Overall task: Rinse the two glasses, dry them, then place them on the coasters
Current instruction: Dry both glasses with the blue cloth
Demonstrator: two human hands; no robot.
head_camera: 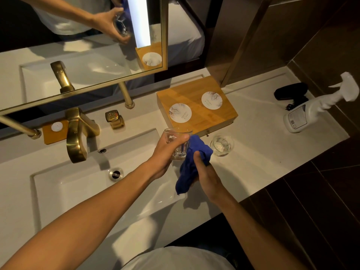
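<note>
My left hand grips a clear glass upright above the right edge of the sink. A bunched blue cloth is held in my right hand and presses against the glass's right side. The second clear glass stands on the white counter just right of the cloth, untouched. Two round white coasters, the left one and the right one, lie bare on a wooden box behind the glasses.
A brass faucet and brass handle stand behind the white sink. A white spray bottle and a black case sit at the counter's right end. A mirror hangs above.
</note>
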